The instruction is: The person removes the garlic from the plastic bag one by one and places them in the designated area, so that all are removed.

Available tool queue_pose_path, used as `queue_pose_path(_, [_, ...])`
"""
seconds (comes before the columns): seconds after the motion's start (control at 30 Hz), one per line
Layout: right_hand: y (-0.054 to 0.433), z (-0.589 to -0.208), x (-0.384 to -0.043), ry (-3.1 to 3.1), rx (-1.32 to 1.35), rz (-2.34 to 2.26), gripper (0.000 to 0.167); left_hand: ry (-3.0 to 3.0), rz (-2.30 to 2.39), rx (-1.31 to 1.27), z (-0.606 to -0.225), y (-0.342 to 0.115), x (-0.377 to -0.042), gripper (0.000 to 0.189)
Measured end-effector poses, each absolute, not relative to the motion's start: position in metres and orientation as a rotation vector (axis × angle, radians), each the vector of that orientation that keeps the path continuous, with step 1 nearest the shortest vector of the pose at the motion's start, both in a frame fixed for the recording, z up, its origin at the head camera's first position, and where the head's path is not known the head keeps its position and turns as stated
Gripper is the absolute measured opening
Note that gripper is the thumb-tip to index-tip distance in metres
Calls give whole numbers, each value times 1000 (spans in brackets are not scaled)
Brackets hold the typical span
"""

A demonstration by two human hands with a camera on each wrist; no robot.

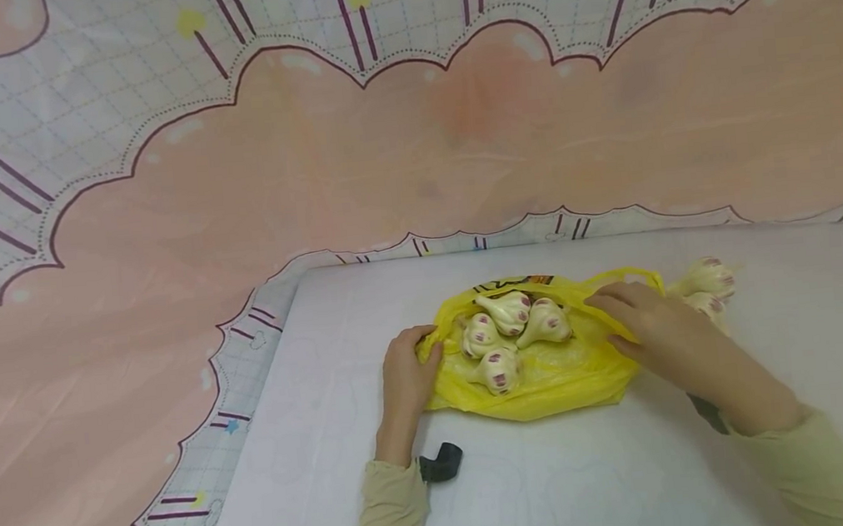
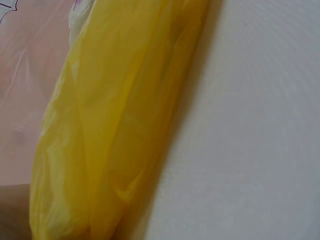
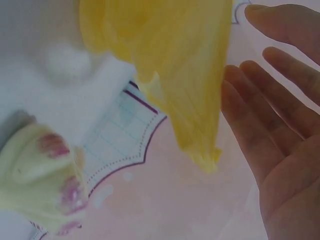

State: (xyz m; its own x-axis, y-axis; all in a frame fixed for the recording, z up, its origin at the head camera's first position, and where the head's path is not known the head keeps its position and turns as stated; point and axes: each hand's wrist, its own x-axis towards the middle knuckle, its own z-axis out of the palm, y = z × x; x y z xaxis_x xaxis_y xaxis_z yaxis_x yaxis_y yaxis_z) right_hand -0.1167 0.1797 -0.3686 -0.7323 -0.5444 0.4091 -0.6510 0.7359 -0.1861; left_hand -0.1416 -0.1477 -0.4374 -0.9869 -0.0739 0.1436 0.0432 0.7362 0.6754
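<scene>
A yellow plastic bag [image 1: 545,386] lies on the table with its mouth spread wide and several garlic bulbs [image 1: 499,371] inside. My left hand [image 1: 406,374] pinches the bag's left rim between thumb and fingers; in the left wrist view the bag's yellow side [image 2: 110,120] fills much of the picture. At the bag's right edge is my right hand [image 1: 661,334], its palm and nearly straight fingers [image 3: 255,115] showing beside the yellow plastic [image 3: 185,85] in the right wrist view. It holds no garlic.
Beyond my right hand, two more garlic bulbs [image 1: 706,277] lie on the white table [image 1: 316,439]; one garlic bulb [image 3: 45,175] shows large in the right wrist view. A patterned pink sheet [image 1: 413,163] rises behind the table and hangs along its left side.
</scene>
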Motion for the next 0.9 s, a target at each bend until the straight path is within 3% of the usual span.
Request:
queue_pose_path(0.37, [169,-378,-122,-2634,961,500,50,-2787,-1088,52,-438,-147,-142,28])
queue_pose_path(0.9, [155,-386,-128,-2789,919,487,62,-2783,-1083,39,-437,-147,-142,28])
